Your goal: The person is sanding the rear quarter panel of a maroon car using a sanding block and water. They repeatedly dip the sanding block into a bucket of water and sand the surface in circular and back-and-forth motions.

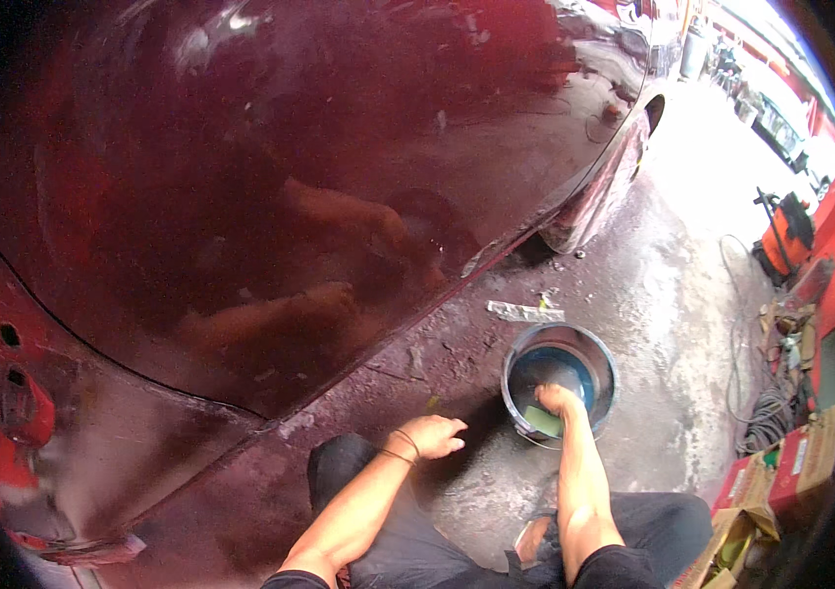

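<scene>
Forearms (356,512), bucket (599,361), stained concrete workshop floor (655,393)

Stained grey floor (668,314) — bucket (602,368) right of centre, pale strip (525,312) just above it — dark coiled hose (769,424) lower right.

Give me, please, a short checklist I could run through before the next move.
1. Right hand within the bucket's mouth: ok.
2. Green pad firmly gripped by the right hand: cannot tell.
3. Left hand free of any held object: ok.
4. Bucket upright on the floor: ok.
5. Floor beside the bucket free of litter: not ok; a pale strip lies there.
</scene>
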Motion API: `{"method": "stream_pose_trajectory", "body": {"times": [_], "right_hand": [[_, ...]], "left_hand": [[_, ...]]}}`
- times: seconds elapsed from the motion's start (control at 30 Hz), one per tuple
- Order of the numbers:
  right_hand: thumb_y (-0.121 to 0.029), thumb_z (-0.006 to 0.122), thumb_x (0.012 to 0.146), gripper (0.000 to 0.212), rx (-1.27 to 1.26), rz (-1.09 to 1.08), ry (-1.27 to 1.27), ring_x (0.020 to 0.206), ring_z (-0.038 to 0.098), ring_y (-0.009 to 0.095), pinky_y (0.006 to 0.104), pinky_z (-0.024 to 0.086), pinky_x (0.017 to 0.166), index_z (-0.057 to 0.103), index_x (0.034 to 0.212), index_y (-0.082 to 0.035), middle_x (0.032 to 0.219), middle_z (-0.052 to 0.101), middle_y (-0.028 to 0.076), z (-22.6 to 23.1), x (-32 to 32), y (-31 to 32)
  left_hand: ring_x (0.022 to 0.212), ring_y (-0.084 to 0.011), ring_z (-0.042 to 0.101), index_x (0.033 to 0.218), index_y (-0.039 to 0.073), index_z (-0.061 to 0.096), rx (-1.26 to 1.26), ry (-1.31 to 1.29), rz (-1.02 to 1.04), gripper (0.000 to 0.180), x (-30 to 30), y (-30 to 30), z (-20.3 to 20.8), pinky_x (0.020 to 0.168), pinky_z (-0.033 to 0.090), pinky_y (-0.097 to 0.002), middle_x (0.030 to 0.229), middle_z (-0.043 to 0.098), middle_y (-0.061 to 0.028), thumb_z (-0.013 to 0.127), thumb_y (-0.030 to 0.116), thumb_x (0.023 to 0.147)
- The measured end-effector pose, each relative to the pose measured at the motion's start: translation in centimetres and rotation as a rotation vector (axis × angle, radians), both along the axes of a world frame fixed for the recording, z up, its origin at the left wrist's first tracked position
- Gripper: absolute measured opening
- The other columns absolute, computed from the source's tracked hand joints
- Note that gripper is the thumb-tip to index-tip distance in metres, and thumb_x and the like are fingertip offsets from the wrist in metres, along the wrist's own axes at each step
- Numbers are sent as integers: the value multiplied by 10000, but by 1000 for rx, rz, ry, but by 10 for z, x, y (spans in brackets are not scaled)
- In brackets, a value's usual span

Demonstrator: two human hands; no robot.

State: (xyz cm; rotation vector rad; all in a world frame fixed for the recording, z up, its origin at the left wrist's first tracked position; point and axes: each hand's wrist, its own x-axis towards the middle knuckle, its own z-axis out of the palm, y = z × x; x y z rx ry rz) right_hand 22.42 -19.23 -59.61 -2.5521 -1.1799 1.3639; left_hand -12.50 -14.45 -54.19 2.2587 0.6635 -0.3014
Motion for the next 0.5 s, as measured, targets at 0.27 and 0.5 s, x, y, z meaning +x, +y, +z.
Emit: {"method": "stream_pose_trajectory", "body": {"times": [0.27, 0.5], "right_hand": [[-137, 551, 1073, 595, 1280, -470, 425, 1118, 614, 143, 281, 473, 1038, 481, 1664, -127, 1427, 651, 70, 233, -88, 62], [-94, 620, 977, 779, 1894, 228, -154, 1688, 95, 388, 642, -35, 1328, 348, 1707, -74, 1789, 269, 184, 350, -298, 116]], "left_hand": [[1336, -438, 624, 1430, -1, 633, 10, -297, 226, 552, 13, 30, 27, 1129, 491, -518, 1413, 675, -267, 623, 398, 1050], [1387, -389, 602, 1467, 21, 613, -122, -437, 146, 571, 39, 32, 11, 1178, 454, -475, 1466, 657, -250, 620, 424, 1063]]}}
